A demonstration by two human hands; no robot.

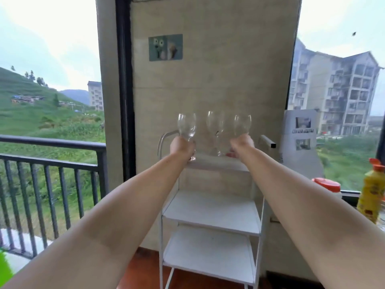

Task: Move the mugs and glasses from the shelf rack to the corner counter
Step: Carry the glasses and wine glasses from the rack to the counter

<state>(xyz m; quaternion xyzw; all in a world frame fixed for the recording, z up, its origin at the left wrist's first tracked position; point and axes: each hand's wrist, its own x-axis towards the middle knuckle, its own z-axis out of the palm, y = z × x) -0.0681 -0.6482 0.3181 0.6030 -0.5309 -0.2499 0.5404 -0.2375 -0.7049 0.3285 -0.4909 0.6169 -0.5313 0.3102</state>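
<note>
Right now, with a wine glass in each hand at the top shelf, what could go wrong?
1. The middle glass stands between the left hand and right hand; a careless lift might knock it over.
2. Each held glass, left and right, is gripped low at the stem, so it may tip.

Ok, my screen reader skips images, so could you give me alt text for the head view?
Both hands grip wine glasses at a white shelf rack: left hand holds the left glass, right hand the right glass. A third glass stands between them on the top shelf.
</note>
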